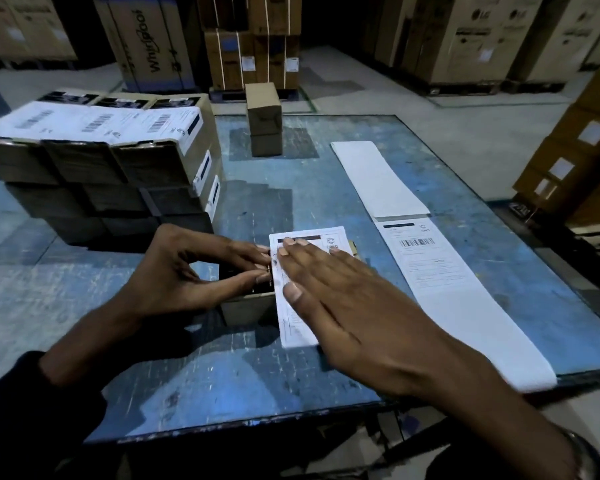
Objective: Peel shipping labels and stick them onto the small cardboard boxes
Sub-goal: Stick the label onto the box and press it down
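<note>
A small cardboard box [246, 306] lies on the blue table [222, 375] in front of me. A white shipping label [291, 327] covers its top and hangs past the near edge. My right hand [329, 289] lies flat on the label with straight fingers and presses it down. My left hand [187, 268] holds the box's left side, fingers and thumb curled round its top edge. To the right runs a long strip of label backing [447, 306] with one printed label [420, 258] on it.
A stack of labelled small boxes [94, 161] stands at the left of the table. Two unlabelled boxes [264, 116] are stacked at the far edge. Large appliance cartons [149, 43] stand on the floor behind, and more cartons [575, 150] at the right.
</note>
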`<state>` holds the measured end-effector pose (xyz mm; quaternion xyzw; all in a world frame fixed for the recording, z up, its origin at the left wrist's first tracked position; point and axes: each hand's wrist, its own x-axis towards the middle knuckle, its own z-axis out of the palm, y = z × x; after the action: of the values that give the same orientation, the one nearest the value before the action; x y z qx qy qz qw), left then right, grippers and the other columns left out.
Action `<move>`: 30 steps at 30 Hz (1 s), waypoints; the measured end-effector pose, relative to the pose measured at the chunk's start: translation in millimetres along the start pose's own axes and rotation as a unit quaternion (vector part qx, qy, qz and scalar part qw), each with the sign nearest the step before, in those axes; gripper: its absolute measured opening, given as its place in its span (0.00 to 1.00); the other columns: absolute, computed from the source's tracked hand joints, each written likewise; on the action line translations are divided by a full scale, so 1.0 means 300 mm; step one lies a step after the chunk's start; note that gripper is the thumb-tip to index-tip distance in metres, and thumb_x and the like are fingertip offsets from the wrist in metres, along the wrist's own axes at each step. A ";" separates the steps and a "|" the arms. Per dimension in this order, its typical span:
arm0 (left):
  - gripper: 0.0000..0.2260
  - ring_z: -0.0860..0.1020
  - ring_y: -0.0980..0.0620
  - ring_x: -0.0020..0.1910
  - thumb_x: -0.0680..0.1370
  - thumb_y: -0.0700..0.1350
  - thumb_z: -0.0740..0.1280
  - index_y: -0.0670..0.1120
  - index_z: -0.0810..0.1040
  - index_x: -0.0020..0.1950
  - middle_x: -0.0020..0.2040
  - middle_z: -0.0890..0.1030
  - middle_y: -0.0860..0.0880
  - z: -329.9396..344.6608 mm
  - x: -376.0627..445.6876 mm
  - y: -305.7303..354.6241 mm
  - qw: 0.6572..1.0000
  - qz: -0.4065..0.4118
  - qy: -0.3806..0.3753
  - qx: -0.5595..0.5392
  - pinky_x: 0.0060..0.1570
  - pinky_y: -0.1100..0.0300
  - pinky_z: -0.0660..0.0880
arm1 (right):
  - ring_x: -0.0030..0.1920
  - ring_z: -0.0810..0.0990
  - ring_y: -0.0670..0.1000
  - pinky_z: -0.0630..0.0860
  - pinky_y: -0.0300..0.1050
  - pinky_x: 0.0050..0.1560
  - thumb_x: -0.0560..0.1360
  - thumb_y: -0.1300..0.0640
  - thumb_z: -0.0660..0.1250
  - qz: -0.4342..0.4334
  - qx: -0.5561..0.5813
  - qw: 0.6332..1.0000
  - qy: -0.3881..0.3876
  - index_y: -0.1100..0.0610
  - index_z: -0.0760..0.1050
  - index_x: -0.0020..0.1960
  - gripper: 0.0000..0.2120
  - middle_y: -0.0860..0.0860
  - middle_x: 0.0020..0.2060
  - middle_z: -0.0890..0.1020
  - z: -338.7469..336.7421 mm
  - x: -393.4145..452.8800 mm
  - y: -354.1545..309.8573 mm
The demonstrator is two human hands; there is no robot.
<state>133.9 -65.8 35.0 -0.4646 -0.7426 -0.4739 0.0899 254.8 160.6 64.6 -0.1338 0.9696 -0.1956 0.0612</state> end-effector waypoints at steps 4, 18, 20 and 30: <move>0.04 0.88 0.49 0.56 0.73 0.32 0.79 0.38 0.89 0.47 0.52 0.89 0.46 -0.001 0.002 -0.006 1.000 -0.011 -0.011 -0.009 0.56 0.54 0.84 | 0.76 0.33 0.25 0.33 0.30 0.78 0.82 0.32 0.35 0.045 -0.012 0.999 0.006 0.39 0.41 0.86 0.34 0.32 0.83 0.39 -0.026 -0.043 0.075; 0.03 0.88 0.51 0.55 0.75 0.38 0.80 0.41 0.89 0.46 0.52 0.89 0.48 -0.003 0.009 0.005 1.000 0.002 -0.015 -0.005 0.54 0.53 0.85 | 0.77 0.35 0.25 0.35 0.35 0.81 0.78 0.28 0.34 0.008 0.041 0.999 0.017 0.39 0.42 0.86 0.38 0.31 0.83 0.42 -0.037 -0.023 -0.036; 0.03 0.88 0.51 0.55 0.74 0.39 0.81 0.41 0.89 0.46 0.52 0.89 0.48 -0.005 0.008 0.008 1.000 0.009 -0.011 -0.002 0.54 0.56 0.84 | 0.78 0.34 0.26 0.34 0.37 0.82 0.79 0.30 0.33 -0.006 0.030 1.000 -0.001 0.40 0.43 0.87 0.37 0.33 0.84 0.42 0.004 0.001 -0.039; 0.01 0.88 0.48 0.56 0.75 0.35 0.79 0.39 0.89 0.46 0.53 0.89 0.46 -0.006 0.005 -0.008 0.999 -0.016 -0.021 -0.023 0.58 0.50 0.84 | 0.77 0.50 0.23 0.47 0.47 0.85 0.77 0.18 0.43 0.022 0.156 0.987 -0.014 0.20 0.57 0.77 0.30 0.19 0.77 0.54 0.123 -0.039 0.450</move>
<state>130.6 -66.5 35.4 -0.4648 -0.7407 -0.4819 0.0561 240.4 270.4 -21.9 -0.1039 0.9288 -0.3415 0.0997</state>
